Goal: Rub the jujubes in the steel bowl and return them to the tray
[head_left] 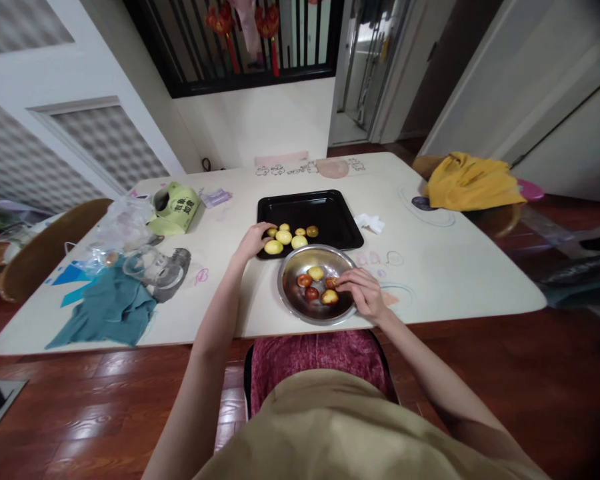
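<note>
A steel bowl [291, 308] stands at the table's front edge with several round fruits in it, some reddish-brown and some yellow. My right hand [364, 293] reaches over its right rim, fingers pinched on a reddish-brown fruit [331, 283]. Behind the bowl lies a black baking tray [325, 208]. Yellow-green fruits [283, 237] and smaller brownish ones [313, 231] sit in its front left part. At the tray's left front corner is my left hand [253, 241], fingers apart around a small brownish-green fruit [272, 233]; a firm grip is not visible.
A crumpled white tissue [370, 223] lies right of the tray. On the left are a green paper bag [176, 208], clear plastic bags [123, 227], a clear plastic container [143, 263] and a teal cloth [107, 307]. A yellow garment [473, 181] covers a chair at the right.
</note>
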`<move>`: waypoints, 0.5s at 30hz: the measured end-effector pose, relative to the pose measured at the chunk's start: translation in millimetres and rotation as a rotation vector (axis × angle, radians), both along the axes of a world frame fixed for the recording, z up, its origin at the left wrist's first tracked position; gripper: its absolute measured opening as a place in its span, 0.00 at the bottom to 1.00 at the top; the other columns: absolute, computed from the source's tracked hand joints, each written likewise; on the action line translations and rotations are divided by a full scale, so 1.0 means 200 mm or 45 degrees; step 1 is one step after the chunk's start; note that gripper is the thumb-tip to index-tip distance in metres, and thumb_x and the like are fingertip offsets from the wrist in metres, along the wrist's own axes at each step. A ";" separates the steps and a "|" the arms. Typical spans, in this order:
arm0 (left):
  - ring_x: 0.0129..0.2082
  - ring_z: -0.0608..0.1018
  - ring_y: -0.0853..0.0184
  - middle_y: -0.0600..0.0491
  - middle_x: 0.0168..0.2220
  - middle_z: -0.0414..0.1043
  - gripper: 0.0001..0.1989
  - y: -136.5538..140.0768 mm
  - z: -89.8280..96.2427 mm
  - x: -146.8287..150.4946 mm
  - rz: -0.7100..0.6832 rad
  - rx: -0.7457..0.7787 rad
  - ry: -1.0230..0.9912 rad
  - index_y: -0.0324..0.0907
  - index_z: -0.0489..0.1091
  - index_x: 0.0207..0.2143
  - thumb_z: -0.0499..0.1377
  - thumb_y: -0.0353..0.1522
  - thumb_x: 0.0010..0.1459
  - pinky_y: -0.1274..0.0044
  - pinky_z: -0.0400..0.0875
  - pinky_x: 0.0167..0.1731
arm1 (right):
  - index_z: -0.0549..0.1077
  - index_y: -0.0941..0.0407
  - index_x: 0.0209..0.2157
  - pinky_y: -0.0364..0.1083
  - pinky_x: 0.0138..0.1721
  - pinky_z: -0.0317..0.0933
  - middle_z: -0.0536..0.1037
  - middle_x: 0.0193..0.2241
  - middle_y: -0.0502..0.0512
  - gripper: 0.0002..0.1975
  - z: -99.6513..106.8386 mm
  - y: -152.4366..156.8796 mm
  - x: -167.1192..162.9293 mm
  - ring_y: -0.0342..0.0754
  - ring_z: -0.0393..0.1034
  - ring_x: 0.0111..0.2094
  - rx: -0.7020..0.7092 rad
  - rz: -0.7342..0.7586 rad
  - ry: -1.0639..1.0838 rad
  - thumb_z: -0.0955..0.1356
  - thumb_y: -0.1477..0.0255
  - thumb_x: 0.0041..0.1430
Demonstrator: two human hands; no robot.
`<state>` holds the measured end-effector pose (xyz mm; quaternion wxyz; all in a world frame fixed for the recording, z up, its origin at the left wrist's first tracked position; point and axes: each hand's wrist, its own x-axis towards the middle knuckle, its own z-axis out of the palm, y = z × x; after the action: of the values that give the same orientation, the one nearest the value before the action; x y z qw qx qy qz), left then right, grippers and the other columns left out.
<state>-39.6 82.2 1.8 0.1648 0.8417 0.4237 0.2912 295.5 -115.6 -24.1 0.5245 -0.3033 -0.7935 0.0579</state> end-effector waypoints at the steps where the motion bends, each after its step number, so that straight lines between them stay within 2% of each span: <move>1: 0.51 0.81 0.53 0.43 0.50 0.81 0.18 -0.01 0.00 0.00 0.008 0.004 -0.006 0.40 0.79 0.49 0.64 0.25 0.56 0.59 0.75 0.59 | 0.82 0.53 0.35 0.56 0.40 0.70 0.85 0.35 0.58 0.20 0.00 0.00 0.00 0.55 0.79 0.38 -0.015 -0.002 -0.003 0.59 0.72 0.72; 5: 0.53 0.80 0.55 0.43 0.52 0.79 0.16 -0.05 0.02 0.00 0.065 0.068 -0.077 0.41 0.76 0.50 0.63 0.27 0.59 0.60 0.74 0.60 | 0.82 0.53 0.34 0.57 0.40 0.70 0.85 0.34 0.58 0.21 -0.01 0.00 0.00 0.55 0.78 0.37 -0.034 -0.006 0.000 0.59 0.71 0.73; 10: 0.45 0.80 0.61 0.46 0.49 0.77 0.12 -0.19 0.10 0.02 0.183 0.259 -0.299 0.42 0.74 0.51 0.64 0.33 0.65 0.67 0.80 0.50 | 0.82 0.53 0.33 0.56 0.39 0.69 0.84 0.34 0.58 0.22 -0.01 0.00 -0.01 0.55 0.78 0.36 -0.021 -0.012 0.010 0.59 0.71 0.73; 12: 0.47 0.80 0.61 0.46 0.49 0.77 0.13 -0.27 0.15 0.06 0.135 0.333 -0.366 0.43 0.75 0.52 0.65 0.37 0.67 0.67 0.80 0.51 | 0.82 0.53 0.33 0.56 0.39 0.69 0.84 0.34 0.58 0.22 -0.01 0.00 -0.01 0.54 0.78 0.36 -0.013 -0.009 0.016 0.58 0.71 0.73; 15: 0.52 0.80 0.59 0.45 0.52 0.79 0.16 -0.38 0.21 0.15 -0.100 0.324 -0.402 0.43 0.76 0.53 0.66 0.41 0.67 0.66 0.80 0.53 | 0.81 0.53 0.34 0.55 0.39 0.68 0.84 0.34 0.57 0.21 0.00 0.00 -0.02 0.53 0.78 0.36 0.017 0.014 0.032 0.59 0.73 0.73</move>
<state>-8.9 6.7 43.5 0.1329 0.8154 0.3194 0.4642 292.1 -115.5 -23.6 0.5362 -0.2948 -0.7887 0.0592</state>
